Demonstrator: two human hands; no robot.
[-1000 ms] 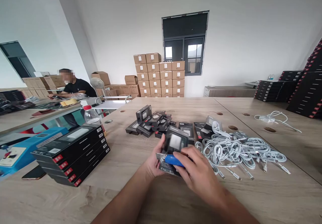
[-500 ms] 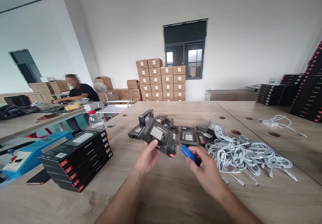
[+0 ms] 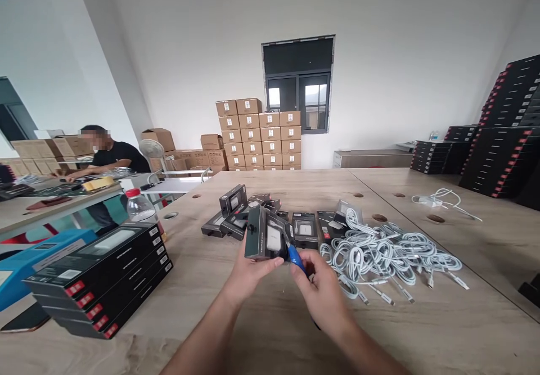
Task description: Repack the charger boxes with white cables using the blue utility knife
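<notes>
On the long pale wooden table your left hand was clamped on a small black product box, held upright above the table. Your right hand gripped a blue-handled cutter against it. I judge the box not yet opened; more boxes waited behind

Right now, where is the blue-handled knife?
The blue-handled knife is in the right hand, its tip against the black box that the left hand holds, just left of the white cables.
</notes>
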